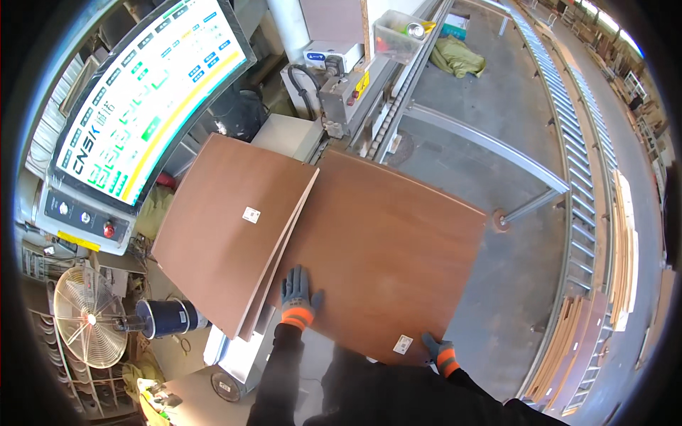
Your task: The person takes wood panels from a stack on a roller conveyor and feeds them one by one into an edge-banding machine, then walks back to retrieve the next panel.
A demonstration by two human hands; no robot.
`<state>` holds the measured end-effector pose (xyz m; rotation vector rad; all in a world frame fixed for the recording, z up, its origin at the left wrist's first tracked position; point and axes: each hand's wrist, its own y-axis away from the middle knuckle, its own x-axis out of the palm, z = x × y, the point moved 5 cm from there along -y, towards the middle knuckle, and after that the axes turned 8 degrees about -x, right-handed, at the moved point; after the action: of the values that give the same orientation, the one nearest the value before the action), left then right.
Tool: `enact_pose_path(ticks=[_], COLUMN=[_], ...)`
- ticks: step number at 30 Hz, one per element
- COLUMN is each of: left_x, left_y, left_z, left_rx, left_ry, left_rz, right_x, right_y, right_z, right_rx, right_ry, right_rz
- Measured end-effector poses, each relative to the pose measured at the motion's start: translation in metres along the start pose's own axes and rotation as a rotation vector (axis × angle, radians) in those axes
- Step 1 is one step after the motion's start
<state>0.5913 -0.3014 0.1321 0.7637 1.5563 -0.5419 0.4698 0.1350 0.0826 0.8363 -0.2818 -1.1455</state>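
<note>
A large brown wood panel [387, 245] with a small white label near its close edge lies flat in front of me. My left hand [297, 295], in a grey glove with an orange cuff, rests on its near left part, fingers stretched out and thumb apart. At the near right corner, my right hand [437, 349], gloved alike, holds the panel's edge; some of its fingers are hidden. To the left, a stack of brown panels [231, 224] sits at an angle, the top one bearing a white label [251, 214]. The stack's right edge is close beside my left hand.
A machine screen with a control panel [85, 219] stands at left, above a fan [91, 319]. Beyond the panel runs a metal rail [405, 89] with a clear plastic bin [401, 39]. A roller conveyor [579, 188] and stacked boards [568, 351] line the right.
</note>
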Motion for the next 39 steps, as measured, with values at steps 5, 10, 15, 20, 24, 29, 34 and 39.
enact_pose_path(ticks=[5,10,15,20,24,29,34,39], left_x=[-0.001,0.003,0.002,0.006,0.018,0.020,0.041,0.024], left_y=[-0.025,-0.057,-0.106,-0.150,-0.178,-0.192,-0.213,-0.159], left_z=[0.017,0.004,-0.020,-0.063,-0.046,0.008,-0.014,-0.030], left_rx=[-0.071,-0.038,-0.022,0.099,0.042,-0.638,-0.766,-0.632], left_ry=[0.016,-0.031,-0.030,0.037,0.272,2.001,2.683,2.615], left_rz=[0.043,0.009,-0.020,-0.170,-0.217,0.000,0.197,0.037], right_x=[0.014,0.007,0.007,-0.034,-0.051,-0.044,-0.095,-0.131], right_y=[-0.033,-0.074,-0.108,-0.190,-0.175,-0.096,-0.152,-0.210], right_z=[0.001,-0.024,0.049,0.043,0.098,0.153,0.025,-0.038], right_rx=[-0.073,-0.002,-0.026,-0.359,-0.516,-0.754,-0.595,-0.290], right_ry=[0.308,0.408,0.121,0.285,0.780,0.886,1.095,0.873], right_rz=[0.046,0.064,0.002,-0.011,-0.102,-0.434,-0.018,0.052])
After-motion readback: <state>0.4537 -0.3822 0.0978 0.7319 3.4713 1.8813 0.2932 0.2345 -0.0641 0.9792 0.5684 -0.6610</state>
